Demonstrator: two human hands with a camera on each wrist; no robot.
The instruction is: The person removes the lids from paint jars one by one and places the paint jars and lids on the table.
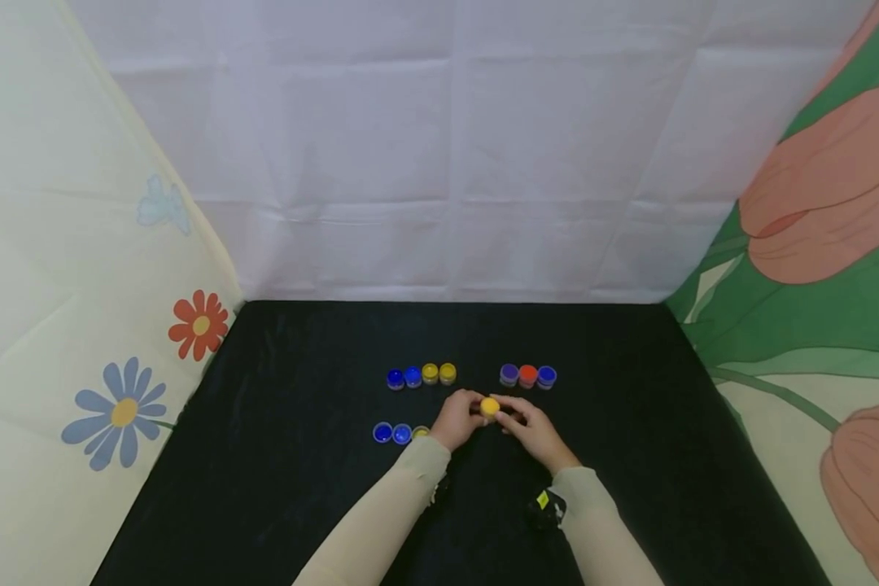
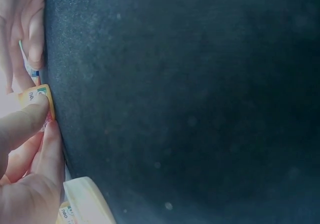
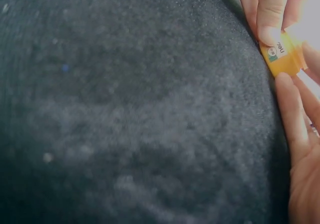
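Between both hands is a small yellow jar (image 1: 490, 407) with a printed label, held over the black cloth. My left hand (image 1: 454, 419) pinches it, its thumb lying across the label in the left wrist view. From the other side my right hand (image 1: 538, 435) holds its end with fingertips and thumb, as the right wrist view shows. Beside the left wrist a blue jar (image 1: 382, 433), a lighter blue jar (image 1: 402, 435) and a yellow jar (image 1: 421, 432) stand in a row, the last partly hidden by the sleeve.
Farther back stand two blue jars (image 1: 404, 378) and two yellow jars (image 1: 439, 373) in line. Right of them are a purple jar (image 1: 509, 374), a red jar (image 1: 527, 376) and a blue jar (image 1: 546, 377). White cloth (image 1: 447, 163) hangs behind, with patterned cloths at both sides.
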